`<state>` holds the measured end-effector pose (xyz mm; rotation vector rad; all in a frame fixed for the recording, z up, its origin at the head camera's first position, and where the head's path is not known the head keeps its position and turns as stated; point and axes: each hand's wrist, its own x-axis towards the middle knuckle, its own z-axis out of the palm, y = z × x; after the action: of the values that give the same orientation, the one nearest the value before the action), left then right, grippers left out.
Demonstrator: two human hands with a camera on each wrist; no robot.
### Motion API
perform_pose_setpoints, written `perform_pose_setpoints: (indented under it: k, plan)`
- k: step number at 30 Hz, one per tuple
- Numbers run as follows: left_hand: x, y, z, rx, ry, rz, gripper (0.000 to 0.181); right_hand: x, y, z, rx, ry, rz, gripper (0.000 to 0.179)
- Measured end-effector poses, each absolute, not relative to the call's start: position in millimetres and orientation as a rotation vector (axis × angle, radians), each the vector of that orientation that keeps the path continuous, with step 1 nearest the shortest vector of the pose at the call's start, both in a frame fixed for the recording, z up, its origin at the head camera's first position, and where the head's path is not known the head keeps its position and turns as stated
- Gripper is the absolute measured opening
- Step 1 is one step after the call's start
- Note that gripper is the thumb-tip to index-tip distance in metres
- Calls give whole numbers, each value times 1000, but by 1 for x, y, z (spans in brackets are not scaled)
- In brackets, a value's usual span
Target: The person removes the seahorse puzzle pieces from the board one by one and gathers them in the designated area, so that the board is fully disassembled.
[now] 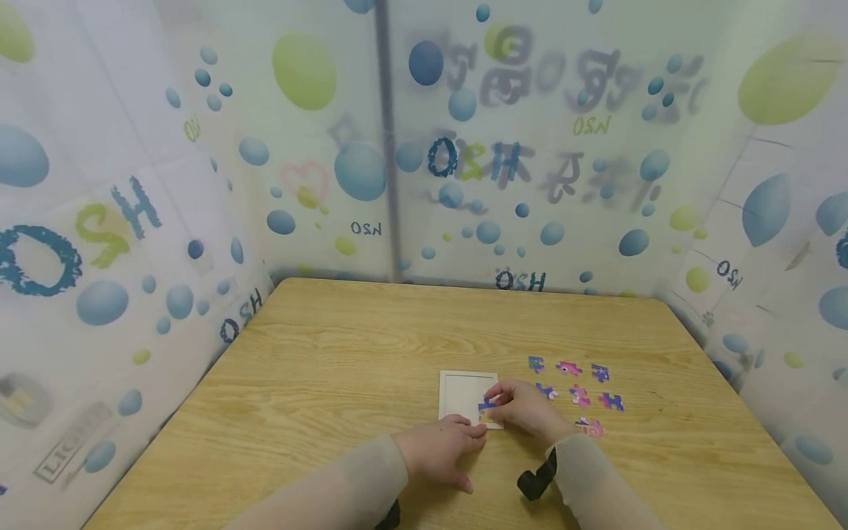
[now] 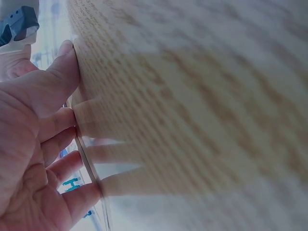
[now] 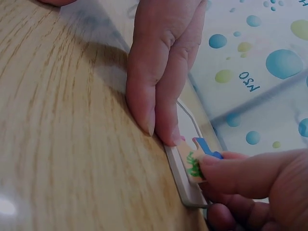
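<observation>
A square white puzzle tray (image 1: 458, 394) with a raised border lies flat on the wooden table. My right hand (image 1: 530, 409) pinches a jigsaw piece (image 3: 193, 162) between thumb and fingers at the tray's near right corner. The piece shows blue, peach and a green pattern, and it tilts over the border in the right wrist view. My left hand (image 1: 440, 446) rests along the tray's near edge, fingers extended. In the left wrist view those fingertips touch the tray's edge (image 2: 90, 168), with the thumb (image 2: 65, 65) spread apart from them.
Several loose jigsaw pieces in pink, purple and blue lie to the right of the tray, among them a pink one (image 1: 568, 368) and a purple one (image 1: 611, 401). The wooden table (image 1: 331, 353) meets printed curtains (image 1: 318, 184) at its back and sides.
</observation>
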<state>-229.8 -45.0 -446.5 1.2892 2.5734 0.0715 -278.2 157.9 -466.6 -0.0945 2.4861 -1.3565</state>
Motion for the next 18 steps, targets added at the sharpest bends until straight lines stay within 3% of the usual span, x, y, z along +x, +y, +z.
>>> perform_pose_setpoints:
  k: [18]
  plan:
    - [-229, -45, -445, 1234, 2558, 101, 69, -282, 170, -461, -58, 2338, -1605, 18]
